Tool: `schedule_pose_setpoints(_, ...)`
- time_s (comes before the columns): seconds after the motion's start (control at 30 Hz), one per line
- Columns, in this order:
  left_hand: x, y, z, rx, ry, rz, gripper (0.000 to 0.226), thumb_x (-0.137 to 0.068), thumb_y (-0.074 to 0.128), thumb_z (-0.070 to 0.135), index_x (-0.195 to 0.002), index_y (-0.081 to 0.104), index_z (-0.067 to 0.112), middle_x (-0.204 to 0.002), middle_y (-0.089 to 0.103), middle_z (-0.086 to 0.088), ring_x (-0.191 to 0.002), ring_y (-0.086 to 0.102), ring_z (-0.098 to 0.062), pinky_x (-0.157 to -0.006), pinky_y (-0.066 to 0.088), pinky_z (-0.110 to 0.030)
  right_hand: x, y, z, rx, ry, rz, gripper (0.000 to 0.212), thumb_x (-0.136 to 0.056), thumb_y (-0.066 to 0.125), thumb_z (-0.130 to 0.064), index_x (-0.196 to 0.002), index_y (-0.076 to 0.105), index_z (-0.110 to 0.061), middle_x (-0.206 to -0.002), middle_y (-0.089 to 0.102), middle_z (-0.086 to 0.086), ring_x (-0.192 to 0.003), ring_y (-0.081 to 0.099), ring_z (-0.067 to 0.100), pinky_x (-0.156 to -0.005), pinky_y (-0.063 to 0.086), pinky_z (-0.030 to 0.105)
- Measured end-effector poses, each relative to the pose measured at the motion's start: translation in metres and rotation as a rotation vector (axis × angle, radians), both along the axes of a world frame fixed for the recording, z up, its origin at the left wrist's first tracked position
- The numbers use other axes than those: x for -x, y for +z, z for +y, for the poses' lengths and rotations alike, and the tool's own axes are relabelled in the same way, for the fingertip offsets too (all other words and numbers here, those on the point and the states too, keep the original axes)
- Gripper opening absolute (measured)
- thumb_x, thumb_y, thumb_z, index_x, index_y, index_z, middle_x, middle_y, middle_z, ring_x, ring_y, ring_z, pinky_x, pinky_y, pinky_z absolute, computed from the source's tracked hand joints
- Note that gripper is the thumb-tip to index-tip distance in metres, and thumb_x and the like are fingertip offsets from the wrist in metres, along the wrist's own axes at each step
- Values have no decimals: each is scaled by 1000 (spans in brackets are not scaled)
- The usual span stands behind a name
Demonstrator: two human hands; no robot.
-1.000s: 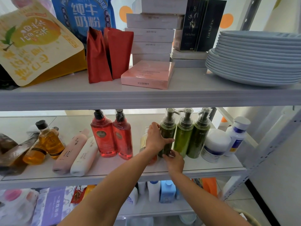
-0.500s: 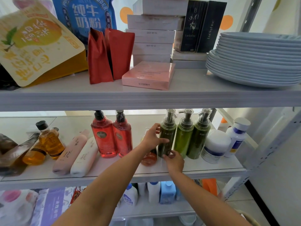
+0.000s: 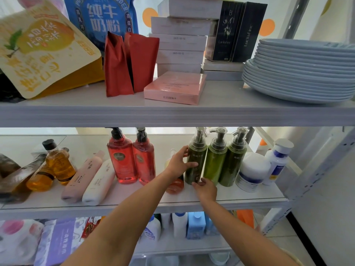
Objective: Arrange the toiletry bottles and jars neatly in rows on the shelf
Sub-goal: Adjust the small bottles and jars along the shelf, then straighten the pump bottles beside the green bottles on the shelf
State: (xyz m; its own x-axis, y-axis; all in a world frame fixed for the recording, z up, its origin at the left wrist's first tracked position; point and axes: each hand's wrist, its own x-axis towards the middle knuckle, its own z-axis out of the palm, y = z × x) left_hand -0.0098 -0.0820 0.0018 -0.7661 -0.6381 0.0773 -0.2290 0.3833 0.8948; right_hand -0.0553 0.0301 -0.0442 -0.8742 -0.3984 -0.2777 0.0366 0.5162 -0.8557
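On the middle shelf (image 3: 249, 196) three green pump bottles stand upright in a row. My left hand (image 3: 177, 163) wraps the side of the dark green pump bottle (image 3: 196, 160), the leftmost one, and my right hand (image 3: 206, 189) touches its base with the fingertips. The other two green bottles (image 3: 214, 164) (image 3: 231, 164) stand touching to its right. Behind my left wrist a small orange-red bottle (image 3: 174, 186) sits partly hidden. Two red pump bottles (image 3: 123, 160) stand further left.
A white jar (image 3: 251, 171) and a white bottle with blue cap ring (image 3: 276, 162) stand at the right end. Two pale tubes (image 3: 82, 175) and amber bottles (image 3: 57, 166) lie at the left. Plates (image 3: 299, 72) and boxes fill the upper shelf; bottles stand below.
My left hand has slid slightly lower and leftward along the dark green bottle, uncovering more of the small orange-red bottle. My right hand stays at the bottle's base.
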Motion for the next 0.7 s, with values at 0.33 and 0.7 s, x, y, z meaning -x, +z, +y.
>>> schedule_pose_setpoints(0.33,-5,2,19,204,189,103,94,-72,77,42,-144,23,19,-142,41,0,-123,45,-13,-96,46,-39,19,-5,29,-33,-153,69,19,-88,63,-20,-100,66,-5,-108,67,16,-103,60,32,-89,46,36)
schedule_pose_setpoints(0.7,11,-12,88,339,396,73,23,-91,59,29,-101,49,10,-91,51,1,-77,48,-13,-60,32,-18,93,83,82,402,-316,468,28,-84,58,-2,-112,52,-2,-106,59,13,-90,52,18,-88,53,35)
